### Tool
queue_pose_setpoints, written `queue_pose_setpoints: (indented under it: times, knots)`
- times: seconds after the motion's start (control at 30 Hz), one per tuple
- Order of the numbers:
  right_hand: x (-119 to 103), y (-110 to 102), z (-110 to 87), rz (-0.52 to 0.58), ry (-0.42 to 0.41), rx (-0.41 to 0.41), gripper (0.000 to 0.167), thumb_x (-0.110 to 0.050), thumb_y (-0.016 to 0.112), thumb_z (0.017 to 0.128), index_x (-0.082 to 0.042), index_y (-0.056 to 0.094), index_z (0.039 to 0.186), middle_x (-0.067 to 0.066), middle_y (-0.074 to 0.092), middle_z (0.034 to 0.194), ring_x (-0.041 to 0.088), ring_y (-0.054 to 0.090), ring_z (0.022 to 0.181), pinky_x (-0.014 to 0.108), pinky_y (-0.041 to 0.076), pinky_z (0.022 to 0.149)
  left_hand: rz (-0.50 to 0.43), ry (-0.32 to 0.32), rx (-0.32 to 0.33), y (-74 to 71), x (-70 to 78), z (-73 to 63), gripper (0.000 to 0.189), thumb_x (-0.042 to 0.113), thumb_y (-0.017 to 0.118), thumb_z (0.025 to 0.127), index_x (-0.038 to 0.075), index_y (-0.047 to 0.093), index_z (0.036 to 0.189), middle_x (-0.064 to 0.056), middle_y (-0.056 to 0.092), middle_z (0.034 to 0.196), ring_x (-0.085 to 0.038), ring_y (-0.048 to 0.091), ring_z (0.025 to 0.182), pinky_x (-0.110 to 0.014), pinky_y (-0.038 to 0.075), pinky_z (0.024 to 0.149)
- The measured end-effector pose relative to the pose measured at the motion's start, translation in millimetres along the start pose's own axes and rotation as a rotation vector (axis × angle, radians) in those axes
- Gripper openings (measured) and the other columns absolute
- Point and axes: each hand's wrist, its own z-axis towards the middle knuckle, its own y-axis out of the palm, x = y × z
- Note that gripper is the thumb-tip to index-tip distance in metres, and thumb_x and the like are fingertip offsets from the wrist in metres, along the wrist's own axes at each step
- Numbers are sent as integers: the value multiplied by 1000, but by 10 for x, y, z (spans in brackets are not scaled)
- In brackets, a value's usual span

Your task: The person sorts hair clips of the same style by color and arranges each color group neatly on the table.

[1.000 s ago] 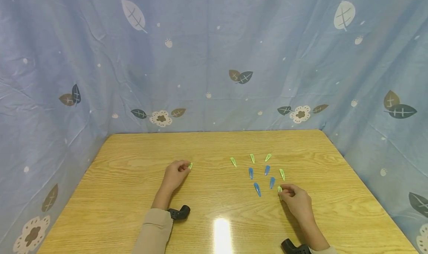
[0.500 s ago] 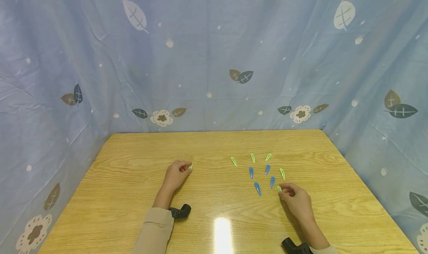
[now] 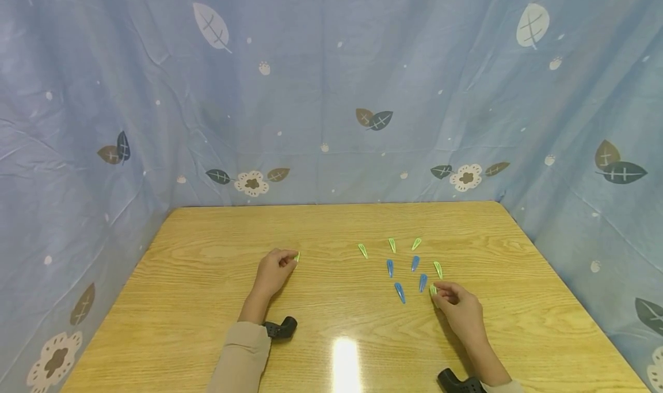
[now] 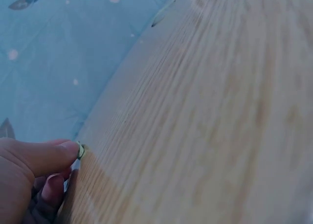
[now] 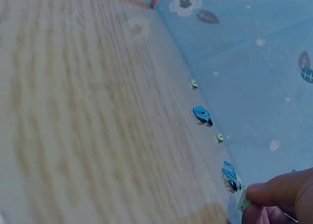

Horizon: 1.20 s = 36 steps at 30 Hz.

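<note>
My left hand (image 3: pixel 273 271) pinches a green snap hair clip (image 3: pixel 297 257) over the left middle of the table; the left wrist view shows the thumb pressed against the green clip (image 4: pixel 80 150). Over on the right, my right hand (image 3: pixel 461 309) holds another green hair clip (image 3: pixel 433 290) between thumb and fingertips, part of it covered by them. Just beyond that hand lie several blue hair clips, among them a near blue clip (image 3: pixel 399 292) and a blue clip (image 3: pixel 423 282). Several green clips lie around these, such as a green clip (image 3: pixel 438 269) and a green clip (image 3: pixel 363 251).
The wooden table (image 3: pixel 181 301) runs back to a blue patterned curtain (image 3: pixel 321 82), which also hangs along both sides. A black wrist camera (image 3: pixel 281 328) is strapped at the left sleeve, and a second camera (image 3: pixel 458 381) at the right wrist.
Both hands stay almost in place, each with its green clip. The whole head view has shifted very slightly; the clips on the table lie as before.
</note>
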Motion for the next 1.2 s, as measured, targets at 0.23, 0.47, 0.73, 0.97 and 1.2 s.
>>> queue_pose_setpoints:
  times: [0.23,0.47,0.73,0.97,1.2]
  knots:
    - [-64,-4,-12,146,22,-42,31,-15,66,92,1,63,118,10,62,100,4,57,82,18,49,66,22,17,12,15,-15,-1,23,9,68,89,4,71,111,-1,55,84,-15,49,75,-31,45,69]
    - [-375,85,-43,381,59,-195,37,-13,65,92,6,57,122,11,57,101,10,58,86,19,50,75,23,10,13,24,-1,-5,23,10,68,89,5,71,111,0,54,83,-14,49,74,-30,45,69]
    - [-735,374,65,440,-41,-291,32,-7,64,91,7,58,119,14,59,99,15,59,84,22,50,77,22,8,17,1,13,-18,22,10,67,89,5,71,111,-1,55,84,-14,49,75,-31,45,69]
    - [-956,659,149,523,-58,-310,29,-2,64,89,8,60,115,11,61,94,13,60,79,22,52,74,24,6,16,6,26,-22,22,10,67,89,4,71,111,-1,55,84,-15,48,74,-30,45,68]
    - [-1126,987,215,564,-42,-339,26,0,64,87,7,62,113,10,60,92,14,60,77,23,52,73,34,7,20,24,1,-22,23,10,67,90,3,70,111,-1,55,84,-15,49,74,-30,44,68]
